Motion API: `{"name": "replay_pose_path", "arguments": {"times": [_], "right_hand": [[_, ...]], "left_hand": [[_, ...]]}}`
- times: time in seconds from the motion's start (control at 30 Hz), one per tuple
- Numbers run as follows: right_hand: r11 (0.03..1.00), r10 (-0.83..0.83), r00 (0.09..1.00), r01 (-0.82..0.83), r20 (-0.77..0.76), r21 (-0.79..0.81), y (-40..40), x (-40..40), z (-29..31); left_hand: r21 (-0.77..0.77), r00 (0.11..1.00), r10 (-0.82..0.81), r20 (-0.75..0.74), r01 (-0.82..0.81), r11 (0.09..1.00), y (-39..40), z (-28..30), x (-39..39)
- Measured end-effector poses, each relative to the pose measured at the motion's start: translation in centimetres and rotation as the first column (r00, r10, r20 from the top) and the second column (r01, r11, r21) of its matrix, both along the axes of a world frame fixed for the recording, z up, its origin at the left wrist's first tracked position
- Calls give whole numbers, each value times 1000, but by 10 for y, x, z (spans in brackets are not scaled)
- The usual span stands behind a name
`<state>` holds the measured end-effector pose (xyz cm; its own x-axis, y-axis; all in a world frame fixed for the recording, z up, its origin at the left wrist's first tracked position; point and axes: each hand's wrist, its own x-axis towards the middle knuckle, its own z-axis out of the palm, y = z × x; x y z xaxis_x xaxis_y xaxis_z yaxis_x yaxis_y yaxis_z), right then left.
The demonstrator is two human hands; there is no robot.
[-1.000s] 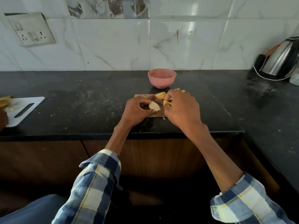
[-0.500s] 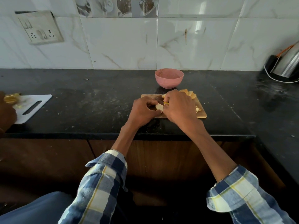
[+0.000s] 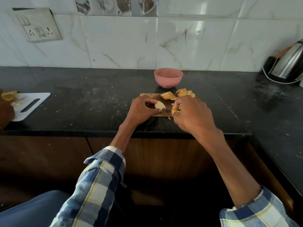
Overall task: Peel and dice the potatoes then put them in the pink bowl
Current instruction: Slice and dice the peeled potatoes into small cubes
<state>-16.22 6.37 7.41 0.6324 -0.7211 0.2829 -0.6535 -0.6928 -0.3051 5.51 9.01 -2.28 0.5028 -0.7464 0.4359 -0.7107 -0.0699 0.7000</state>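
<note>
A pink bowl (image 3: 168, 77) and pale yellow potato slices (image 3: 177, 95) sit on a black speckled bench (image 3: 82, 102), beneath white marbled tiles (image 3: 121, 41) and blue-checked sleeves (image 3: 95, 182).

Black countertop (image 3: 91, 102) bears wooden board (image 3: 148, 95), pink bowl (image 3: 168, 77), white board (image 3: 32, 102), kettle (image 3: 288, 63).

One head-worn wide-angle view, forward and down onto the near counter edge (image 3: 114, 131), tiled wall beyond.

Left hand (image 3: 141, 110) grips potato piece (image 3: 159, 105); right hand (image 3: 192, 113) holds knife (image 3: 170, 111).
</note>
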Motion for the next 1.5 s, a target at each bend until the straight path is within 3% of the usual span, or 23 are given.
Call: {"name": "replay_pose_path", "arguments": {"times": [0.5, 0.7, 1.1, 1.5], "right_hand": [[1000, -11, 996, 10, 85, 20, 0, -7, -2], [997, -25, 990, 34, 139, -66, -8, 23, -8], [997, -35, 994, 42, 104, -68, -20, 62, -28], [999, -17, 1000, 18, -11, 31, 1, 18, -2]], "left_hand": [[6, 1000, 3, 13, -3, 1000, 1, 0, 0], [-17, 998, 37, 44, -36, 999, 3, -2, 0], [-22, 1000, 30, 7, -30, 999, 1, -2, 1], [-4, 999, 38, -23, -38, 999, 6, 5, -6]]}}
